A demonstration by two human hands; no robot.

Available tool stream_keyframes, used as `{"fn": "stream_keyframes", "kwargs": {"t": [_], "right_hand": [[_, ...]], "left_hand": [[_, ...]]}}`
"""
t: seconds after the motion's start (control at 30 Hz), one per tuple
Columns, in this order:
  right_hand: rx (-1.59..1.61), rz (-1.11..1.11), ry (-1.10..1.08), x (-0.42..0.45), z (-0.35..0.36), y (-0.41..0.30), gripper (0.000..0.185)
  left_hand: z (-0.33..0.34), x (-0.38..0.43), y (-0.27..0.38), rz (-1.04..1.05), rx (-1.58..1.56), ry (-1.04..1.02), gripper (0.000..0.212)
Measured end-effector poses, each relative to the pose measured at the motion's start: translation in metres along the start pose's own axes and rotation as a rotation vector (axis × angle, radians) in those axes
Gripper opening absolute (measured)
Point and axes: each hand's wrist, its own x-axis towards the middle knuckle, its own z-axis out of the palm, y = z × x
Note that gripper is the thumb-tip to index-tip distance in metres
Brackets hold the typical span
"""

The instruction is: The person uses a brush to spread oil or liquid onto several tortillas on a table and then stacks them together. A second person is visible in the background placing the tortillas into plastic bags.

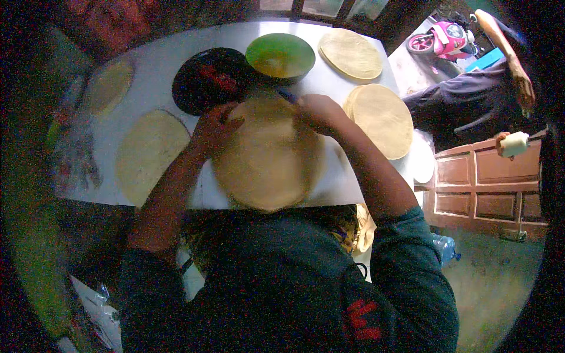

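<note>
Before me on the white table [198, 185] lies a large round sheet of thin tan dough or flatbread [269, 163], blurred. My left hand [220, 125] is at its upper left edge, with the thumb and fingers apart; its grip is unclear. My right hand [320, 112] is closed at the upper right edge, around a dark blue thin tool or handle [287, 95] that points up and left. Just beyond the hands stand a green bowl [280, 55] with yellowish contents and a dark round bowl or plate [212, 81] with something red in it.
Round flat sheets are stacked at right [382, 121] and upper right [351, 54]. Single rounds lie at left [150, 150] and far left [110, 86]. Another person in dark clothes [463, 97] is at the right, holding a whitish object [514, 144], near a pink motorbike [450, 39].
</note>
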Motion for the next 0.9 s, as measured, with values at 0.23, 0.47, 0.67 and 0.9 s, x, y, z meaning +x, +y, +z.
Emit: {"fn": "stream_keyframes", "kwargs": {"t": [0.23,0.47,0.67,0.9], "right_hand": [[-0.004,0.038,-0.078,-0.049,-0.021,-0.033,0.029],[0.066,0.15,-0.103,-0.093,-0.024,-0.038,0.033],[0.009,0.184,0.046,-0.103,-0.032,-0.057,0.028],[0.199,-0.32,0.386,-0.047,-0.009,-0.099,0.021]], "left_hand": [[-0.006,-0.051,-0.032,0.151,0.354,0.058,0.074],[-0.009,-0.102,0.029,-0.153,0.125,-0.076,0.077],[0.014,-0.132,-0.004,0.046,0.347,0.075,0.072],[0.035,-0.153,-0.013,0.316,0.676,-0.069,0.058]]}}
